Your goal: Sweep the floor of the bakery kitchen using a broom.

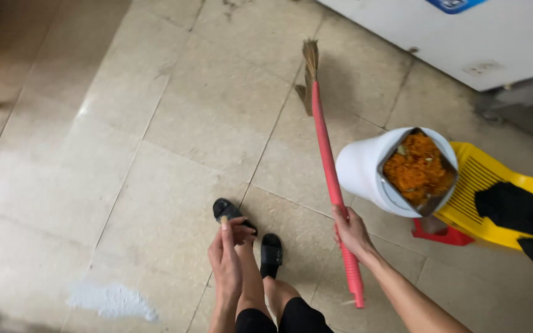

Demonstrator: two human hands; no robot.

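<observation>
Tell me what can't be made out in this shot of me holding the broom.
All in the head view:
- Small pale thing pinched in the left hand: too small to identify.
- Red broom: the right hand covers part of its handle.
- White bucket: a tray of orange food hides its inside.
- White appliance: cut off by the top edge.
- Dark cloth on the yellow chair: cut off at the right edge.

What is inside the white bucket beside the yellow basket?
The white bucket holds a square metal tray heaped with shredded orange food. The tray fills the opening, so anything beneath it is hidden.
</observation>
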